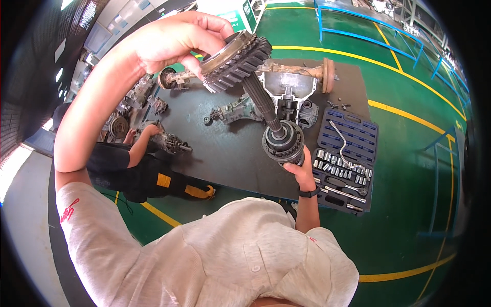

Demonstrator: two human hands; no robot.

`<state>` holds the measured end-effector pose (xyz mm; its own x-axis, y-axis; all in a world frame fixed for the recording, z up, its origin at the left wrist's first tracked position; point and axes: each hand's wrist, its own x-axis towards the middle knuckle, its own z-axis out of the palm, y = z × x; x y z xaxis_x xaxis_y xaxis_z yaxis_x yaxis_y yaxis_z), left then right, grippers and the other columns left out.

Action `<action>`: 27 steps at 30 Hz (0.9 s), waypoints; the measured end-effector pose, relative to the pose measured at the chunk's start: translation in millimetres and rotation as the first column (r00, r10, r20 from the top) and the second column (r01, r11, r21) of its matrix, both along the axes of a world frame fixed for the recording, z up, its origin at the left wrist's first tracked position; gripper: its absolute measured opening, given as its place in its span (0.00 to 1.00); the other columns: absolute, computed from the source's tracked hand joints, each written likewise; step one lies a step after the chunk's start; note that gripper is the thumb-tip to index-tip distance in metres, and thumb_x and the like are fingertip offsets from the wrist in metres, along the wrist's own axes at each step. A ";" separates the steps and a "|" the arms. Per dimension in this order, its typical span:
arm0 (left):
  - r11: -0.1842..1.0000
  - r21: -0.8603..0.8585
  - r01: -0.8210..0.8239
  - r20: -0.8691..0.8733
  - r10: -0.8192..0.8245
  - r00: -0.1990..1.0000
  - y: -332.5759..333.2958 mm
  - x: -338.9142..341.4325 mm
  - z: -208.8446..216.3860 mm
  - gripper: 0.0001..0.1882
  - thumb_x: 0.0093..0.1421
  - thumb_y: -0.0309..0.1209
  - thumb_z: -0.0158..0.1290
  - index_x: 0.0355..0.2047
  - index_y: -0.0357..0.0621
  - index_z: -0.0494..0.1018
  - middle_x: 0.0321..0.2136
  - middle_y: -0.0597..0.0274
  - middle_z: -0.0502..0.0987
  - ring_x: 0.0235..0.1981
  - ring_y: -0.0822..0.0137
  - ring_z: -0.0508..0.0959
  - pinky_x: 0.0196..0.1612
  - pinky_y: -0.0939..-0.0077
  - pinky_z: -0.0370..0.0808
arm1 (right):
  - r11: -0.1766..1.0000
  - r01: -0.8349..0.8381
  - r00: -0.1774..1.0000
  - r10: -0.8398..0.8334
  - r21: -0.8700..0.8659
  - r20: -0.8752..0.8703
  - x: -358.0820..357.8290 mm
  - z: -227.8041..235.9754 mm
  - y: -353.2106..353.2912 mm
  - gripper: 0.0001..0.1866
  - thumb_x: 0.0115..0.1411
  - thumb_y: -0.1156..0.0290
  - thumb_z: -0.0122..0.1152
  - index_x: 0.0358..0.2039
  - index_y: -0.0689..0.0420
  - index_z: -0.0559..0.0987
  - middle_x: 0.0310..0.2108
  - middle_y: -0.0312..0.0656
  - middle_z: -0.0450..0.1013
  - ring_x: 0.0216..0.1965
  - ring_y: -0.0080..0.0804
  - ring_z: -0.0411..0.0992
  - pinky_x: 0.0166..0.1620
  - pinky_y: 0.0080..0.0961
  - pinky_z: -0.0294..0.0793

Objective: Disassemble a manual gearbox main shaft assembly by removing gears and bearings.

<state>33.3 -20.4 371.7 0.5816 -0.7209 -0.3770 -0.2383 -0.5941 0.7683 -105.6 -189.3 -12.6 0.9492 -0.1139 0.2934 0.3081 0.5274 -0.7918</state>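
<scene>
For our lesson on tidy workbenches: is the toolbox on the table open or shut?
Open: the toolbox lies with its two halves spread apart on the table, its sockets exposed.

Left fingers (208, 44) gripping toothed gear (239, 65), right fingers (293, 168) holding splined shaft (260, 100), socket set (358, 135) alongside

Left hand (186, 43), 11 o'clock: some fingertips lost behind gear (240, 66). Right hand (303, 173), 4 o'clock: most fingers hidden by hub (283, 147). Co-worker (110, 157), 9 o'clock: partly behind wearer's arm (99, 100). Far machinery (404, 21), 2 o'clock: too small to tell.
</scene>
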 end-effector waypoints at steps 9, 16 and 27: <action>0.995 -0.080 0.053 0.098 -0.045 0.994 -8.6 -8.2 -3.5 0.21 0.59 0.22 0.54 0.54 0.33 0.72 0.38 0.62 0.81 0.34 0.80 0.80 0.35 0.88 0.77 | 1.000 0.001 1.000 -0.002 0.029 0.020 5.4 1.1 -4.1 0.43 0.42 0.63 0.74 0.59 0.64 0.68 0.50 0.40 0.72 0.51 0.27 0.70 0.56 0.26 0.66; 0.950 0.236 0.205 0.297 -0.272 0.915 0.0 18.7 -21.4 0.20 0.56 0.26 0.54 0.50 0.33 0.75 0.42 0.57 0.80 0.35 0.76 0.81 0.37 0.83 0.82 | 0.999 -0.017 1.000 0.016 0.036 0.017 4.8 -1.1 -1.6 0.42 0.42 0.63 0.76 0.57 0.64 0.68 0.49 0.39 0.72 0.49 0.26 0.70 0.55 0.25 0.67; 0.760 -0.649 0.030 -0.032 -0.067 0.997 -18.7 -44.7 -191.6 0.61 0.40 0.44 0.71 0.69 0.36 0.48 0.62 0.45 0.64 0.63 0.56 0.67 0.65 0.59 0.62 | 1.000 -0.006 0.999 0.005 0.017 0.043 16.5 8.8 -0.2 0.40 0.44 0.63 0.75 0.57 0.63 0.69 0.48 0.39 0.72 0.50 0.25 0.69 0.55 0.25 0.66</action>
<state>-11.5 -39.2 180.1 0.5330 -0.8303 0.1632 -0.2039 0.0611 0.9771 -89.1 -189.4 -3.8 0.9364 -0.1144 0.3318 0.3387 0.5424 -0.7688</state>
